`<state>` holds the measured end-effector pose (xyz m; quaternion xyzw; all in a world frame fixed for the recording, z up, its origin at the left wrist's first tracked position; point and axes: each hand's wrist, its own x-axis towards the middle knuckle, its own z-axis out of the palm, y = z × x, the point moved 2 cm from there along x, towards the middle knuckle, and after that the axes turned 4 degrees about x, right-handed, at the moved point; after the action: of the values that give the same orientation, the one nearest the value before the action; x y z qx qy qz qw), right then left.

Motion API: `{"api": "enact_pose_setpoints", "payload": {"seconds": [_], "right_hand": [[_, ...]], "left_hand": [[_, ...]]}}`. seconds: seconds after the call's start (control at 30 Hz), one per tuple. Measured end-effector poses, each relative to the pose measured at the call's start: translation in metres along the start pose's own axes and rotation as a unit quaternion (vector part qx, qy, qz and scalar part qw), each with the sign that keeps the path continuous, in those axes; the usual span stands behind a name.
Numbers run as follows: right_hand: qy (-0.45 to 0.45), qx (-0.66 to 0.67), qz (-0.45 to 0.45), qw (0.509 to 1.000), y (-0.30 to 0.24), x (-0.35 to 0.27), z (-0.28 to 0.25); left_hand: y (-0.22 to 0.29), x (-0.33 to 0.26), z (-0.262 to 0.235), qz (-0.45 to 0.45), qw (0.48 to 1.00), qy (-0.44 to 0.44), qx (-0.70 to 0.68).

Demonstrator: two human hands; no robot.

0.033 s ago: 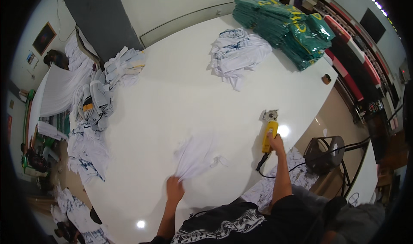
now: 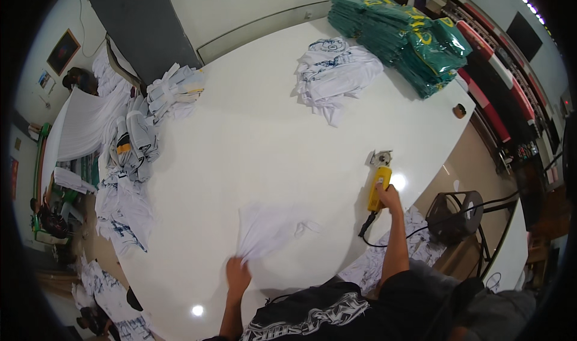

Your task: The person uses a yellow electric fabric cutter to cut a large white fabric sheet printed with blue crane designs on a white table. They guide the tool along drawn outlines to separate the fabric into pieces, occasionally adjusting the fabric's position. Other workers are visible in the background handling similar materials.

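A loose piece of white fabric (image 2: 270, 227) lies spread on the white table (image 2: 252, 137) in front of me. My left hand (image 2: 237, 274) pinches its near corner, gathering the cloth into folds. My right hand (image 2: 389, 195) grips the handle of a yellow electric fabric cutter (image 2: 378, 188), which rests on the table near the right edge. The cutter's round blade guard (image 2: 380, 158) points away from me and its black cord (image 2: 369, 230) trails off the table edge.
A pile of white printed shirts (image 2: 336, 73) and a stack of green garments (image 2: 409, 37) sit at the far side. Bundled white garments (image 2: 138, 140) crowd the left edge. A black stool (image 2: 457, 212) and fabric scraps (image 2: 415, 245) are at my right.
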<state>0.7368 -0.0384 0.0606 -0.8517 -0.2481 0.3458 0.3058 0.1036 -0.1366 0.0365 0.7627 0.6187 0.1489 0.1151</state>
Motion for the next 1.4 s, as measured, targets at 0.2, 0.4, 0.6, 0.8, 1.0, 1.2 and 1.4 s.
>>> {"api": "enact_pose_setpoints", "payload": {"seconds": [0.2, 0.4, 0.6, 0.8, 1.0, 1.2, 1.4], "right_hand": [[0.19, -0.175, -0.242, 0.935, -0.134, 0.076, 0.013], [0.182, -0.057, -0.413, 0.891, -0.285, 0.207, 0.173], [0.15, -0.14, -0.343, 0.917, -0.327, 0.254, 0.203], [0.222, 0.045, -0.366, 0.903, -0.405, 0.207, 0.15], [-0.025, 0.484, -0.482, 0.73, -0.566, 0.046, -0.05], [-0.261, 0.506, -0.624, 0.535, -0.626, -0.272, -0.142], [-0.262, 0.413, -0.724, 0.486, -0.616, -0.415, -0.232]], "left_hand": [[-0.008, -0.223, -0.095, -0.385, 0.896, -0.206, 0.08], [0.011, -0.186, -0.094, -0.396, 0.85, -0.343, 0.045], [0.013, -0.169, -0.106, -0.378, 0.832, -0.403, 0.04], [-0.001, -0.201, -0.151, -0.259, 0.808, -0.523, 0.087], [0.016, 0.089, -0.24, -0.225, 0.972, -0.017, -0.059], [0.225, 0.31, -0.331, 0.201, 0.917, 0.254, -0.232], [0.345, 0.331, -0.36, 0.181, 0.903, 0.215, -0.325]]}}
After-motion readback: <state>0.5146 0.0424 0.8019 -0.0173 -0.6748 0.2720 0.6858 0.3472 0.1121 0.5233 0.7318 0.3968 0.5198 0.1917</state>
